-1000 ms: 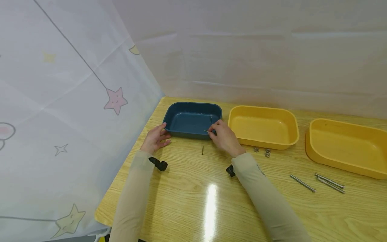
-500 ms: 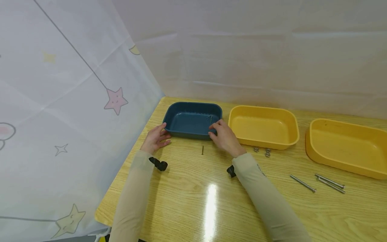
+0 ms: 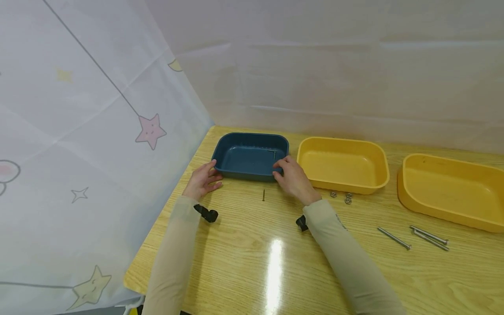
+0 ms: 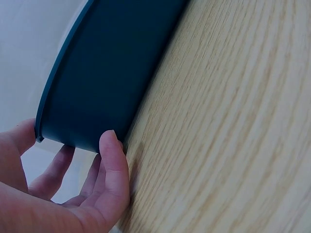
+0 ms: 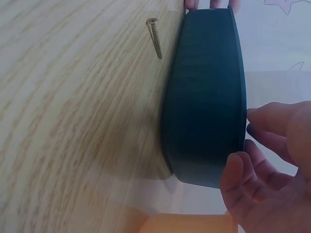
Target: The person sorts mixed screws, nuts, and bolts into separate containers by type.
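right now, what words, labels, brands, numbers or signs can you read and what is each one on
None can be read in any view.
Right sleeve: dark marks near the cuff, perhaps lettering, too small to read.
Dark blue tray, middle yellow tray, right yellow tray: no lettering seen.
Star-print backdrop: no words seen.

Trays (image 3: 244,176), screw (image 3: 264,195), nuts (image 3: 348,201), bolts (image 3: 394,238) on table (image 3: 240,258).
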`<state>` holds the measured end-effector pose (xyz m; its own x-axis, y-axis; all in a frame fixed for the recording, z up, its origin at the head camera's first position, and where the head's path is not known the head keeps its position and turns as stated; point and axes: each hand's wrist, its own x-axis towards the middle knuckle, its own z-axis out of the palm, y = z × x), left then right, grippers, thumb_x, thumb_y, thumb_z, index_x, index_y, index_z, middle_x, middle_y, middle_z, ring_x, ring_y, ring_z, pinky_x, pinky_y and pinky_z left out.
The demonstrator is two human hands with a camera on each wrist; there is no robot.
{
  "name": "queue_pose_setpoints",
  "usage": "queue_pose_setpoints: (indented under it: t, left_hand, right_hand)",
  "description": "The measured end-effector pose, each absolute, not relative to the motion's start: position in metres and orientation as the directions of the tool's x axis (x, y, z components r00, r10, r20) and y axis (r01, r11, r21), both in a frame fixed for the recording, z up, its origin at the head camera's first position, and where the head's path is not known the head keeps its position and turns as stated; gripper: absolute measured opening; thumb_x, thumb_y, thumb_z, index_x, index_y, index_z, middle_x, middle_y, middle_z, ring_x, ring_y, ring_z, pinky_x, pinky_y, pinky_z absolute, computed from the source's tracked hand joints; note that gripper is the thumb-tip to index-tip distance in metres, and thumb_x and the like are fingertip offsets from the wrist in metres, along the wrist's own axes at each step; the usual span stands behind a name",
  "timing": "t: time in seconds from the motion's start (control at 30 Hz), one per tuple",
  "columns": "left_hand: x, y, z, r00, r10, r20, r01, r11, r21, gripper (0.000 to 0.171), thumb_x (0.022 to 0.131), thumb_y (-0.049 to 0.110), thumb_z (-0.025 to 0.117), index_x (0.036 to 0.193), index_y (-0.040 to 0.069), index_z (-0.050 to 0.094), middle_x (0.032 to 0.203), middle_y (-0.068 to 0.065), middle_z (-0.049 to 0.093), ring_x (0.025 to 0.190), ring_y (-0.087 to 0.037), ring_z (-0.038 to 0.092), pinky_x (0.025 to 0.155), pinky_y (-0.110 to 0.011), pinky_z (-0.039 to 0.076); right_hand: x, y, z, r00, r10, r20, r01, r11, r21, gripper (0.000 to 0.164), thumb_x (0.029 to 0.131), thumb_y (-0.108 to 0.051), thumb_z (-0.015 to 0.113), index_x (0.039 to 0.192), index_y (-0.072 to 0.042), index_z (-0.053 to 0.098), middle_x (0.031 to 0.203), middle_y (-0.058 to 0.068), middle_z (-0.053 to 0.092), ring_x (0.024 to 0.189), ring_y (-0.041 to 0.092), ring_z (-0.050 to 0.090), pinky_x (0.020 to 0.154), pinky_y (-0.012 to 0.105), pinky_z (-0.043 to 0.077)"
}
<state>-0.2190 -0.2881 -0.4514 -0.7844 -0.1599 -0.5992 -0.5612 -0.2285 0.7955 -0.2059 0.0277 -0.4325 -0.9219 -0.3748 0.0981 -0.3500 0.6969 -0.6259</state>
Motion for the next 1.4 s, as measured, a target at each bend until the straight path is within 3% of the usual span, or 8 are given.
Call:
queue_pose_setpoints:
  t: [0.3,0.53,0.77,0.93,1.4]
  left_hand:
    - [-0.219,-0.289,-0.451,-0.785,-0.159,-0.599,-0.561,-0.23,0.795,0.059,0.093,0.043,0.062,0.144,0.026,0.039,0.126,-0.004,0.054,0.111,-0.025,0.057,0.094,-0.038,0.052]
    - [-0.215,-0.284,-0.441,-0.794,-0.138,-0.591,-0.56,-0.212,0.801,0.052,0.095,0.041,0.059,0.14,0.023,0.041,0.126,-0.005,0.053,0.113,-0.026,0.056,0.103,-0.042,0.046]
    - [-0.219,-0.286,-0.449,-0.786,-0.155,-0.598,-0.56,-0.23,0.796,0.046,0.093,0.043,0.061,0.132,0.024,0.046,0.12,-0.004,0.055,0.105,-0.024,0.057,0.089,-0.037,0.054]
    - [-0.219,-0.286,-0.45,-0.788,-0.154,-0.597,-0.557,-0.234,0.796,0.045,0.092,0.044,0.062,0.13,0.024,0.046,0.121,-0.003,0.056,0.105,-0.024,0.058,0.087,-0.036,0.055]
    - [-0.215,-0.282,-0.44,-0.792,-0.144,-0.593,-0.56,-0.213,0.8,0.04,0.095,0.041,0.059,0.128,0.023,0.047,0.122,-0.005,0.055,0.109,-0.026,0.056,0.096,-0.04,0.051]
  right_hand:
    - [-0.205,0.027,-0.429,-0.927,-0.365,0.088,-0.333,0.688,-0.646,0.025,0.097,-0.022,0.059,0.117,-0.009,0.063,0.113,0.009,0.052,0.087,0.024,0.052,0.082,0.036,0.048]
    - [-0.202,0.027,-0.424,-0.935,-0.336,0.111,-0.313,0.639,-0.702,0.025,0.097,-0.023,0.059,0.117,-0.008,0.063,0.112,0.008,0.055,0.082,0.022,0.054,0.078,0.035,0.048]
    - [-0.194,0.027,-0.423,-0.925,-0.334,0.181,-0.355,0.589,-0.726,0.022,0.097,-0.022,0.059,0.112,-0.007,0.065,0.102,0.008,0.061,0.075,0.02,0.051,0.069,0.032,0.045]
    - [-0.187,0.024,-0.426,-0.918,-0.347,0.193,-0.367,0.557,-0.745,0.017,0.097,-0.021,0.059,0.106,-0.009,0.066,0.096,0.006,0.064,0.073,0.018,0.051,0.068,0.031,0.044]
    - [-0.177,0.013,-0.445,-0.9,-0.432,0.061,-0.331,0.586,-0.739,0.014,0.095,-0.02,0.061,0.102,-0.01,0.067,0.098,0.004,0.065,0.088,0.018,0.06,0.08,0.034,0.05]
